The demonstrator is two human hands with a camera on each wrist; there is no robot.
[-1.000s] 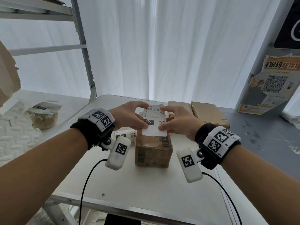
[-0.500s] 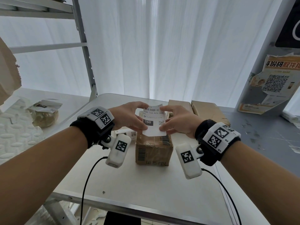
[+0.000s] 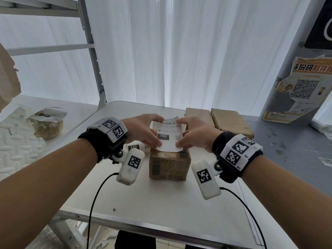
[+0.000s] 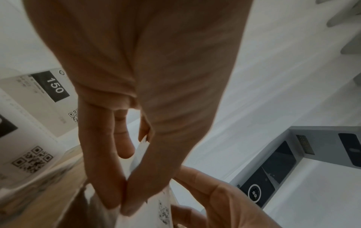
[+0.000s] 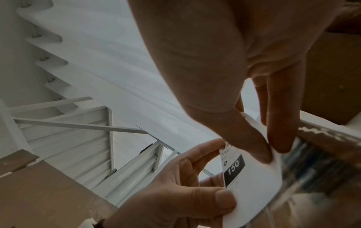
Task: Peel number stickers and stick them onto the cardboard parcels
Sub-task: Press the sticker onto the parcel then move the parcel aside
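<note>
Cardboard parcel (image 3: 169, 163) standing at the middle of the white counter (image 3: 161, 200), two further brown parcels (image 3: 219, 121) behind it to the right. Left hand (image 3: 142, 131) and right hand (image 3: 195, 133) held above the parcel's top, each with thumb and fingers (image 5: 252, 143) pinching one side edge of the number sticker (image 3: 168, 136). The sticker, printed "150", stands nearly upright, its lower edge just above the parcel's top. More "150" labels (image 3: 137, 146) lie left of the parcel.
</note>
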